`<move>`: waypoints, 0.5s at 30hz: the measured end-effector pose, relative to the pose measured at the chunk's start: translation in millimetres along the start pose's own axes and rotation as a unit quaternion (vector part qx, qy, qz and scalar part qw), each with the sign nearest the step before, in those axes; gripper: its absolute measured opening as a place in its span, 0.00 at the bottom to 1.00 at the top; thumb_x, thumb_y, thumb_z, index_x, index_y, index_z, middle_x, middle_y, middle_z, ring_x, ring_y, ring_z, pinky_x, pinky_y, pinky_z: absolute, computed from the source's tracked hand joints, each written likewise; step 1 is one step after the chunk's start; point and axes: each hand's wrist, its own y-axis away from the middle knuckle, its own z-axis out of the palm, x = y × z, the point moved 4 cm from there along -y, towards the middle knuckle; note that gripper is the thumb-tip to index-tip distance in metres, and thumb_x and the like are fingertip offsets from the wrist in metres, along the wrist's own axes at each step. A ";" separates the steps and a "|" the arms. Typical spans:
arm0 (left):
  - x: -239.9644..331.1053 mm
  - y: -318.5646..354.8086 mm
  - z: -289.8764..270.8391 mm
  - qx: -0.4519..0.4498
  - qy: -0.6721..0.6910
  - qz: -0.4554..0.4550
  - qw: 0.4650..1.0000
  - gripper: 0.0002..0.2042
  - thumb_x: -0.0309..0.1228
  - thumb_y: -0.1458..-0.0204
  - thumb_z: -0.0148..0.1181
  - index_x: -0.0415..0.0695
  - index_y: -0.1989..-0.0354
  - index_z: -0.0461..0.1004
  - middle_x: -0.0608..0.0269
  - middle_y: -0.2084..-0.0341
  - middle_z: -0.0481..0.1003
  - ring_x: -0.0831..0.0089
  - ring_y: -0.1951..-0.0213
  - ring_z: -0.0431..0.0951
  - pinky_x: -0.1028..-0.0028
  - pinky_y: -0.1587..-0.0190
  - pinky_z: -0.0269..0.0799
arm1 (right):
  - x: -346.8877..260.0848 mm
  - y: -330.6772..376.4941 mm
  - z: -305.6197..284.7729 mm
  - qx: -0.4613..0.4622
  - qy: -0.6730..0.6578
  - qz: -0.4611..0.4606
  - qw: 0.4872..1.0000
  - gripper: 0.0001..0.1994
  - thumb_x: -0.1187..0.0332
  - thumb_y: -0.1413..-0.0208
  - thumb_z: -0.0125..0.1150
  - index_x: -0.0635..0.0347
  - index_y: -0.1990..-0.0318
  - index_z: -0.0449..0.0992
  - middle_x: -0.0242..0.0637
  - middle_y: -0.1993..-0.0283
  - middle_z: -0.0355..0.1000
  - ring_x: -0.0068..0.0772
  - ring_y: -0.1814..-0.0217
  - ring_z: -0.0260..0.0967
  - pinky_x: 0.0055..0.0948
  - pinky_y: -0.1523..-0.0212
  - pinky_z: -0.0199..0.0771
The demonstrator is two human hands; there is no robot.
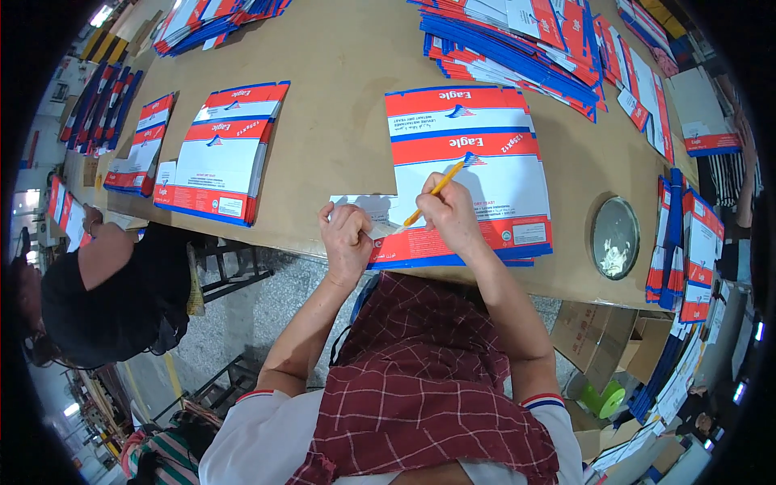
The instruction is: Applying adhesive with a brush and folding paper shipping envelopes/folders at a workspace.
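In front of me on the table lies a small stack of flat red, white and blue printed cartons [517,178], their print upside down to me. My right hand [453,212] grips a slim yellow pen-like tool [436,194], its lower tip at the cartons' left side, near a narrow side flap [364,202]. What kind of tip it has is too small to tell. My left hand [347,241] is closed, fingers curled in, at the flap by the tool's tip. Whatever is between those fingers is hidden.
Right of the cartons sits a round metal dish [616,238] with whitish residue. Two carton stacks [218,162] [145,145] lie left. A taller pile [517,48] fills the far right. A person in black [113,299] works at the left. Cardboard boxes [598,339] stand below the table.
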 end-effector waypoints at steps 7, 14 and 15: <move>-0.8 -0.9 -0.4 0.000 0.000 -0.006 1.000 0.14 0.11 0.77 0.48 0.46 0.82 0.60 0.66 0.79 0.67 0.69 0.69 0.70 0.63 0.49 0.53 | 10.0 1.4 2.0 0.026 -0.009 0.013 1.000 0.06 0.72 0.53 0.47 0.60 0.79 0.62 0.29 0.85 0.59 0.16 0.86 0.56 0.17 0.86 0.61; 3.8 -2.5 -2.2 0.009 -0.001 0.006 1.000 0.14 0.09 0.75 0.47 0.44 0.81 0.60 0.65 0.80 0.67 0.69 0.69 0.71 0.64 0.51 0.58 | 8.9 3.7 0.4 0.078 -0.107 0.034 0.991 0.06 0.72 0.53 0.47 0.61 0.79 0.62 0.30 0.85 0.60 0.17 0.86 0.57 0.17 0.87 0.60; 3.1 -2.2 -1.9 0.008 -0.001 0.007 1.000 0.14 0.09 0.75 0.47 0.44 0.81 0.60 0.65 0.80 0.67 0.69 0.69 0.71 0.64 0.51 0.58 | 11.7 4.4 3.2 0.072 -0.090 0.035 0.993 0.06 0.72 0.53 0.48 0.62 0.79 0.63 0.30 0.85 0.60 0.17 0.86 0.57 0.17 0.87 0.60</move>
